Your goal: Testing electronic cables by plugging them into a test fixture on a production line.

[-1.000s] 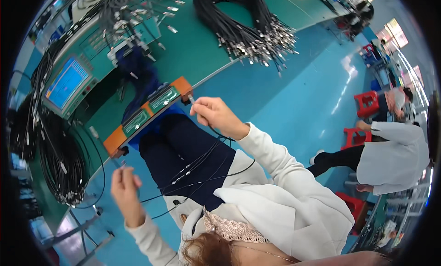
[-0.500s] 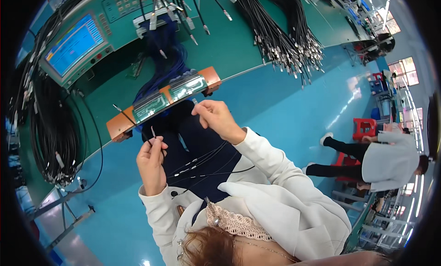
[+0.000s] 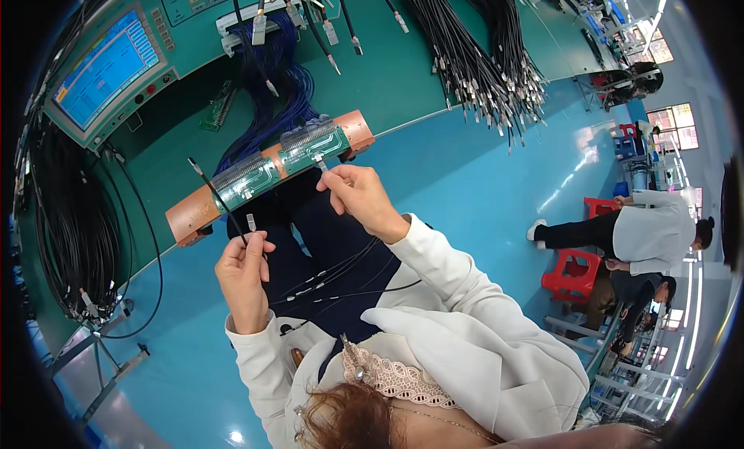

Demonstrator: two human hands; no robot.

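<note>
The left hand is pinching a silver plug just short of the circuit-board fixture by the green bench; the right hand is pinching another plug against its board, seating unclear. Connecting seems underway; the left plug is probably needing alignment.

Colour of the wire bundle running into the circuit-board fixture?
Dark blue wire bundle, at the circuit-board fixture; shows best in the head view.

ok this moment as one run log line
left hand: black cable, silver connector short of left green board | right hand: second connector at right green board | seating: unclear
</note>
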